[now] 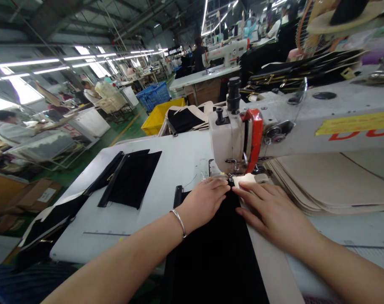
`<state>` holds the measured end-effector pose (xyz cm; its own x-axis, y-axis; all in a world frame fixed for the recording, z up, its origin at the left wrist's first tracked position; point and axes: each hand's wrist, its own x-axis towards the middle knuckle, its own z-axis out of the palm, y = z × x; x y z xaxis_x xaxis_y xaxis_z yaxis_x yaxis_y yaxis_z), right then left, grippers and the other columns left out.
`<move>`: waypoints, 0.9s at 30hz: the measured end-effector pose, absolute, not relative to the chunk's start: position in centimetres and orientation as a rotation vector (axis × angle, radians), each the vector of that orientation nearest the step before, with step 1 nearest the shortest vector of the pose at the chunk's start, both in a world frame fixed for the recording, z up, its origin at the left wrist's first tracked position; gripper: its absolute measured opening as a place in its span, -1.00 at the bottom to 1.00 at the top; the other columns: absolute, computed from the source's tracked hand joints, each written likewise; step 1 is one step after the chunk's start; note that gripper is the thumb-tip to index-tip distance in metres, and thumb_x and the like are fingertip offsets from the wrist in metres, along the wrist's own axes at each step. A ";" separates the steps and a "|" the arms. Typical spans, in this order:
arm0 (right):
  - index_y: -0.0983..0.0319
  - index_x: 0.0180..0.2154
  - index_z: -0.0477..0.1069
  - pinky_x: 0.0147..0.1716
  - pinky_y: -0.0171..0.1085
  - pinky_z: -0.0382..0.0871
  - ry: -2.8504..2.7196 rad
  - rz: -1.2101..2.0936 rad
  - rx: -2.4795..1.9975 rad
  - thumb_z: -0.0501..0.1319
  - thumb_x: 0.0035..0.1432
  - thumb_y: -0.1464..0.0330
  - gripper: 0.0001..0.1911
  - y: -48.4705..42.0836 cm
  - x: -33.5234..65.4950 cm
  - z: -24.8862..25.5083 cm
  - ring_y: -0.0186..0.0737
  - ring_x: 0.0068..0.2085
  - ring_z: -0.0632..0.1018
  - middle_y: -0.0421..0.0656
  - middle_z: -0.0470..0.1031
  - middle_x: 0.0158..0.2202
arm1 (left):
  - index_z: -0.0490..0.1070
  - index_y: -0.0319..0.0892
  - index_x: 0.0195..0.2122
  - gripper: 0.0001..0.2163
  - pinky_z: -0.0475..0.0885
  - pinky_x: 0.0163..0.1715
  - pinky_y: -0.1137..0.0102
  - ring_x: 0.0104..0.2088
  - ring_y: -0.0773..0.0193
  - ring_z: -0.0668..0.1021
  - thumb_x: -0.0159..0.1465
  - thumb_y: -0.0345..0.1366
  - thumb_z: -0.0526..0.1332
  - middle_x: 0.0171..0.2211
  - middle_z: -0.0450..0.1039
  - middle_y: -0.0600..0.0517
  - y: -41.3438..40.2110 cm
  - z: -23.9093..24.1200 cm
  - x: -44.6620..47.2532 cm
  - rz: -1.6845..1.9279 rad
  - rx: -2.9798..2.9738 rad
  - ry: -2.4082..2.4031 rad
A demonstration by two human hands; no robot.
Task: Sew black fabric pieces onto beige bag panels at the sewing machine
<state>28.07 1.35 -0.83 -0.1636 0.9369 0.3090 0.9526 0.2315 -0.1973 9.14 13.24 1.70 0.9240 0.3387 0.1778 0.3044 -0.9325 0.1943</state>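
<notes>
A long piece of black fabric (214, 249) lies on the white table (179, 164) and runs up under the head of a white sewing machine (233, 135) with an orange guard. My left hand (204, 200), a silver bracelet on its wrist, lies flat on the fabric's left side, fingers stretched toward the needle. My right hand (268, 209) rests flat with fingers spread on the fabric's right edge and a beige strip (245, 179) just before the presser foot. Neither hand grips anything.
A stack of black fabric pieces (131, 177) lies at the table's left, with more black cloth (49, 228) hanging off its near left corner. Beige cut panels (331, 181) are piled under the machine arm at right. Yellow (160, 116) and blue (154, 95) crates and other workers stand beyond.
</notes>
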 end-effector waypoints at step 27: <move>0.15 0.01 0.47 -0.02 -0.19 0.48 -2.217 -0.286 -1.405 0.14 0.26 0.25 -0.68 -14.8 22.9 -0.6 -0.18 0.00 0.53 -0.19 0.55 -0.04 | 0.17 -0.17 0.27 -0.60 0.02 0.35 0.05 0.34 0.11 0.12 0.41 -0.39 0.01 0.30 0.14 -0.03 -0.7 4.8 -0.5 -0.116 2.978 0.104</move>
